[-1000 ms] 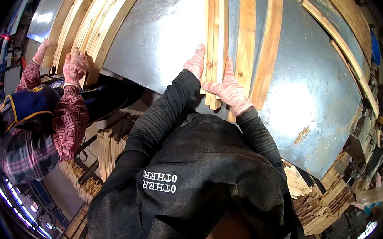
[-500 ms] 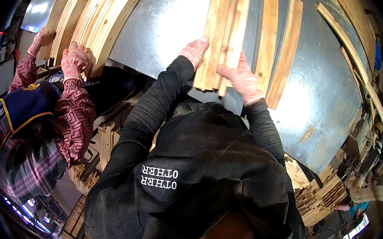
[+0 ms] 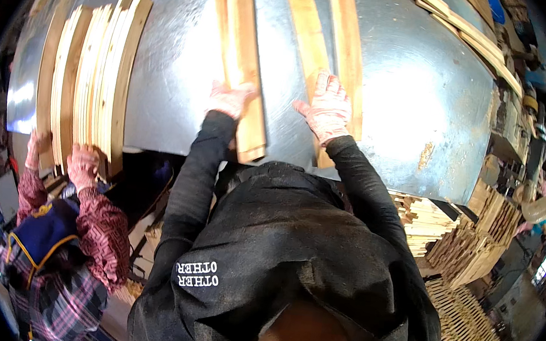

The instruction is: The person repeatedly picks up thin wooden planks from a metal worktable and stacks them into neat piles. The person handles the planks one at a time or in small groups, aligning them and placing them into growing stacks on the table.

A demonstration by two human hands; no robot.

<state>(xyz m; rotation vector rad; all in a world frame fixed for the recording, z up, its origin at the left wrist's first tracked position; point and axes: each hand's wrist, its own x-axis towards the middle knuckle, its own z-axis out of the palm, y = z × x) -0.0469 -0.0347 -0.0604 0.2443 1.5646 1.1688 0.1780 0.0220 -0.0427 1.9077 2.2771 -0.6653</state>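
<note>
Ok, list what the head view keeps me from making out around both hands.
All in the head view:
- Far ends of the planks at the left hand: cut off by the top edge.
- Wood surface under the right hand: covered by that hand.
- How far the wood stack runs beneath the metal table: hidden by the tabletop.

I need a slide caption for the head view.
Gloved left hand on wooden slats, right hand on another slat, metal tabletop beneath.
</note>
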